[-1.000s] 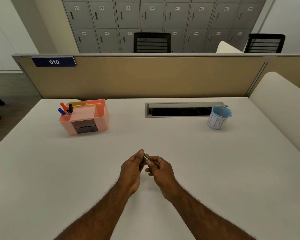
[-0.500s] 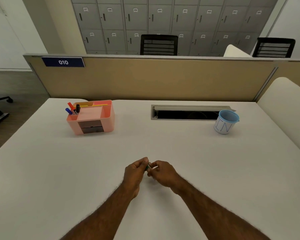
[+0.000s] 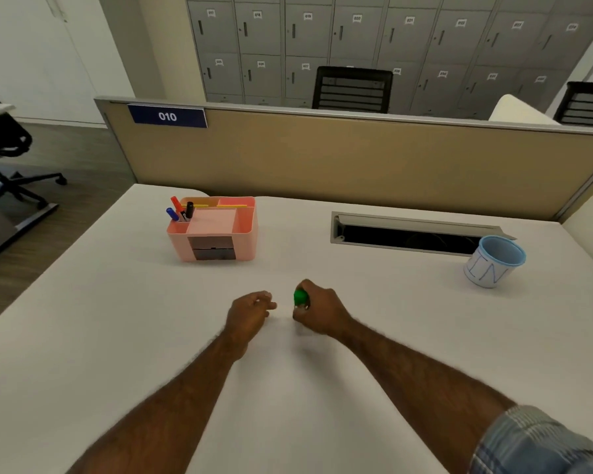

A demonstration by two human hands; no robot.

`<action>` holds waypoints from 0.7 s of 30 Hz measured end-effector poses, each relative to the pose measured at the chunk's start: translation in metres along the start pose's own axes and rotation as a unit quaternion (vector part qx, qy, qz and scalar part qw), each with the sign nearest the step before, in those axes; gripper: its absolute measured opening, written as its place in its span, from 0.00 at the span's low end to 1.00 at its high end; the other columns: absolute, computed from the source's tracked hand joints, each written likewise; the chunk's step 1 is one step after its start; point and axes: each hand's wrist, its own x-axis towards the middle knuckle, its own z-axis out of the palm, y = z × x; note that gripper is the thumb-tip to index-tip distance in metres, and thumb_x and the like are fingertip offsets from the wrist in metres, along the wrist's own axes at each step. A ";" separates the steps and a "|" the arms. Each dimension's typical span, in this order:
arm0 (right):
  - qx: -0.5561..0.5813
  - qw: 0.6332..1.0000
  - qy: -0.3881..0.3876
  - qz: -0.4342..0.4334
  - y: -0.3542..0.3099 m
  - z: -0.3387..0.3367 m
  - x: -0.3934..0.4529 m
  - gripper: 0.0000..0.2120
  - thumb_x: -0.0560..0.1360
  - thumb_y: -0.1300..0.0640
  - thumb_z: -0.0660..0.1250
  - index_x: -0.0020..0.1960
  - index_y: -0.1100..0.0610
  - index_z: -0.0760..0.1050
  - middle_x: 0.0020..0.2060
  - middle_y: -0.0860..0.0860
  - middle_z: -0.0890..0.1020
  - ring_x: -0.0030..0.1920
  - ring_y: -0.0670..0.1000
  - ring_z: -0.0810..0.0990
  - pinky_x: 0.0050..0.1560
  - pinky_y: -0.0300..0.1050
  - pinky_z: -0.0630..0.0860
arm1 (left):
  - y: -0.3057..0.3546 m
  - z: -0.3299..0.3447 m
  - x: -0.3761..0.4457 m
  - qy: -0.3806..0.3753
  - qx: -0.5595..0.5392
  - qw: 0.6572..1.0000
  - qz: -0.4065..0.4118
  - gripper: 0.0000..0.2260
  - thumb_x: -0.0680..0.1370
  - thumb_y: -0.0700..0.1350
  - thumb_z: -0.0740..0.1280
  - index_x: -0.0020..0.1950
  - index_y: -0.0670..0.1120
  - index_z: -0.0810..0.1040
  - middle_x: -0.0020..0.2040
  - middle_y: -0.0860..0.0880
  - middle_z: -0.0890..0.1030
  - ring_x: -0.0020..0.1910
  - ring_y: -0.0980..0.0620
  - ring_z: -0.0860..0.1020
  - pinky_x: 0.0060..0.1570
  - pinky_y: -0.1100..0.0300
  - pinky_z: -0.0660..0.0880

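Observation:
My right hand (image 3: pixel 317 311) grips a green-capped marker (image 3: pixel 300 297) over the middle of the white desk (image 3: pixel 117 336); only the green end shows past my fingers. My left hand (image 3: pixel 250 311) hovers a short gap to its left, fingers loosely curled and holding nothing. A pink desk organizer (image 3: pixel 213 230) stands at the back left with red, blue and black markers (image 3: pixel 180 208) upright in its corner slot. A light blue cup (image 3: pixel 495 261) marked "IN" stands at the back right.
An open cable slot (image 3: pixel 408 234) runs along the desk's back edge, in front of a tan partition (image 3: pixel 356 159) labelled 010. Office chairs (image 3: pixel 351 88) and grey lockers (image 3: pixel 356 35) lie beyond it. Another chair (image 3: pixel 11 155) stands on the floor at left.
My hands, which were joined on the green marker, have drawn apart. The marker stays in my right hand and my left hand has let go. The view has tilted leftward.

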 end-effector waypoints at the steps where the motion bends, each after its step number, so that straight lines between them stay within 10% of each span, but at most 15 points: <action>1: -0.007 1.000 0.008 -0.011 -0.007 -0.003 0.009 0.14 0.69 0.57 0.68 0.54 0.58 0.74 0.46 0.58 0.83 0.46 0.57 0.80 0.44 0.46 0.76 | 0.003 -0.012 0.009 0.030 0.038 0.999 0.006 0.13 0.79 0.43 0.65 0.61 0.43 0.79 0.60 0.43 0.82 0.57 0.47 0.80 0.58 0.54 0.76; 4: -0.019 0.998 0.040 -0.049 -0.035 -0.008 0.041 0.13 0.71 0.57 0.69 0.52 0.61 0.74 0.47 0.59 0.82 0.45 0.58 0.79 0.44 0.48 0.75 | 0.020 -0.048 0.033 0.121 0.230 0.965 0.027 0.18 0.79 0.48 0.63 0.67 0.43 0.76 0.67 0.43 0.78 0.66 0.43 0.75 0.69 0.51 0.68; 10: -0.027 0.992 0.082 -0.092 -0.088 -0.014 0.096 0.13 0.70 0.59 0.70 0.53 0.61 0.74 0.50 0.58 0.76 0.44 0.53 0.72 0.42 0.42 0.67 | 0.055 -0.089 0.060 0.220 0.352 0.901 0.124 0.23 0.75 0.46 0.70 0.68 0.42 0.70 0.67 0.43 0.76 0.65 0.40 0.74 0.59 0.46 0.75; 21: 0.051 0.985 0.124 -0.106 -0.149 -0.006 0.163 0.11 0.66 0.63 0.68 0.48 0.59 0.75 0.49 0.56 0.79 0.45 0.52 0.74 0.42 0.42 0.69 | 0.052 -0.121 0.101 0.114 0.483 0.861 0.113 0.29 0.77 0.49 0.68 0.75 0.46 0.63 0.78 0.46 0.62 0.74 0.42 0.66 0.68 0.45 0.68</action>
